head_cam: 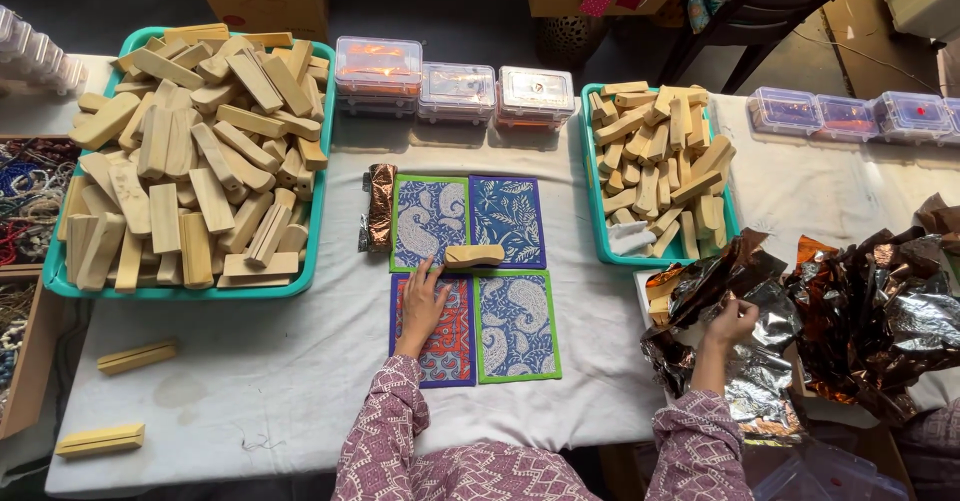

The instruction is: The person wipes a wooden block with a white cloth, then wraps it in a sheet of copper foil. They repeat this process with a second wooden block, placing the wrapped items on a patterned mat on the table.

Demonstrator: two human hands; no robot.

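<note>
Head view: the left hand (422, 306) lies flat and open, fingers spread, on the orange-patterned card (437, 329), pinning it rather than gripping it. That card sits at 7 o'clock in a block of four printed cards; a wooden block (474, 255) rests across the seam of the two upper cards, at 1 o'clock from the left hand and apart from it.

The right hand (730, 323) is pinched shut on the edge of a crumpled sheet of copper-coloured foil (716, 286), which lies at 3 o'clock from the cards, beside a larger foil heap (880, 311).

A small teal tray (594, 176) of wooden blocks stands at 12 o'clock from the foil, and a large teal tray (322, 176) is at 10 o'clock from the cards (both heaped full).

By my reading, the step in hand is drawing out one foil sheet while the cards are steadied. The next move would call for freeing a single sheet without tearing it.
</note>
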